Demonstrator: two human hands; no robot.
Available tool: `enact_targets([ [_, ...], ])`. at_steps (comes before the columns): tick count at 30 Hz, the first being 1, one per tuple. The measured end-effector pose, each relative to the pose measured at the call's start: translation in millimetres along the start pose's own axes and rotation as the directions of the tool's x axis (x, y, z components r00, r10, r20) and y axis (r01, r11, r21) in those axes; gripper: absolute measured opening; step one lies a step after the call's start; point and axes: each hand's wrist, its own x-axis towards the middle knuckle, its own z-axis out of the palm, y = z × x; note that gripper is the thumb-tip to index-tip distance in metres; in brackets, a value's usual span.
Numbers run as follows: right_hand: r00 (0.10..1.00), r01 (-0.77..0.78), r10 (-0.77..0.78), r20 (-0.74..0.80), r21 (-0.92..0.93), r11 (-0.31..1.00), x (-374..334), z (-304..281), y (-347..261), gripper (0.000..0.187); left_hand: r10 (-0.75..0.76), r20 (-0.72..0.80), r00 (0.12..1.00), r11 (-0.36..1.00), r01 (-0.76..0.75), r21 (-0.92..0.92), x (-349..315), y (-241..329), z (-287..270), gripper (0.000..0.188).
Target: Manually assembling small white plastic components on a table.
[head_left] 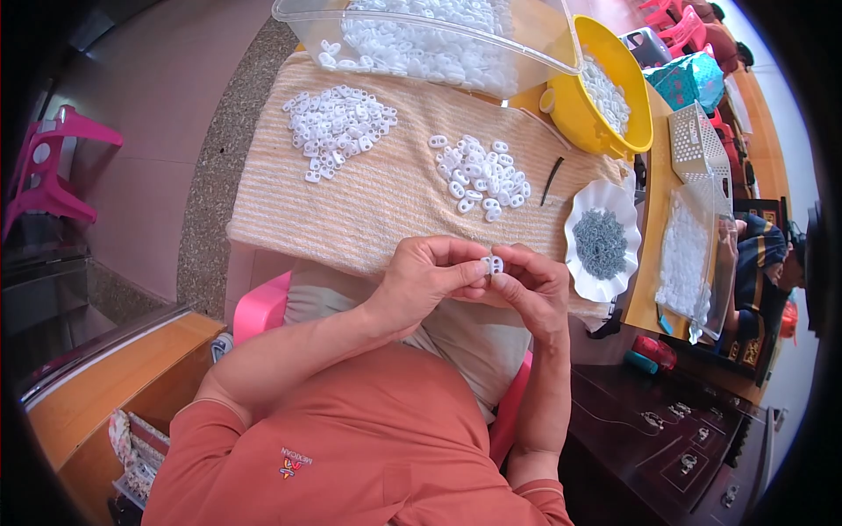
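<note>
Just off the table's near edge, my left hand (436, 271) and my right hand (532, 285) meet, thumbs and forefingers pinching one small white plastic piece with two holes (494, 265). Whether a smaller part sits in it is hidden by the fingertips. Beyond my hands lies a loose pile of rounded white two-hole pieces (482, 175). Farther left is a larger pile of similar flat white pieces (338, 127). To the right of my right hand stands a white scalloped dish (574, 223) full of small grey springs or wire-like parts (602, 244).
A striped towel (395, 206) covers the table. A clear plastic bin (430, 39) of white pieces stands at the far side, beside a yellow tub (645, 105). A thin black strip (552, 181) lies near the dish. Another person (763, 272) sits at the right by a clear tray (693, 254).
</note>
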Motion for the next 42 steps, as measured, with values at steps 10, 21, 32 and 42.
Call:
enact_targets([
  [10,1.000,-0.005,0.003,0.012,0.123,0.992,-0.4,3.9,-0.5,0.034,-0.007,0.017,1.000,1.000,0.007,-0.017,-0.1,0.5,-0.6,0.020],
  [21,1.000,0.023,-0.022,-0.009,0.206,0.978,-1.5,5.7,8.8,0.033,-0.038,0.031,0.999,0.998,0.039,-0.059,2.2,0.1,-2.4,0.016],
  [32,0.970,0.239,-0.237,-0.048,0.054,0.969,2.3,11.8,11.4,0.032,-0.093,0.187,0.978,0.974,0.128,-0.186,2.3,9.2,-5.0,0.011],
  [42,0.957,0.282,-0.286,-0.054,-0.058,0.958,-0.2,18.4,6.3,0.032,-0.061,0.293,0.954,0.971,0.125,-0.202,3.1,7.3,-8.7,0.006],
])
